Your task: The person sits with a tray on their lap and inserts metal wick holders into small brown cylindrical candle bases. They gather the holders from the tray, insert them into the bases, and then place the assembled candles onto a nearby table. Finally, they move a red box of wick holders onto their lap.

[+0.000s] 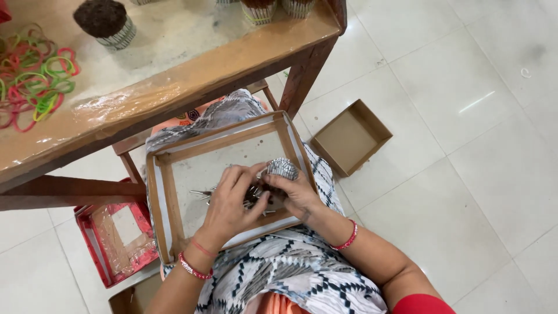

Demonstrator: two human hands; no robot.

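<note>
Gripping a silvery ribbed bundle [282, 168], right hand [296, 195]; left hand [232, 200] pinches metal pins [203, 193].

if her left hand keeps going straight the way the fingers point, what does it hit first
Probably the silvery bundle held by the right hand. The left hand points up-right across the tray, fingertips almost there; depth is hard to judge.

Both forearms come up from the bottom of the view and meet over the lap. The left hand [232, 200] lies palm down with its fingers [247, 174] bent and spread, and its thumb points toward the other hand. The right hand [293, 192] is just beside it, touching it, with its fingers curled closed in a pinch.
</note>
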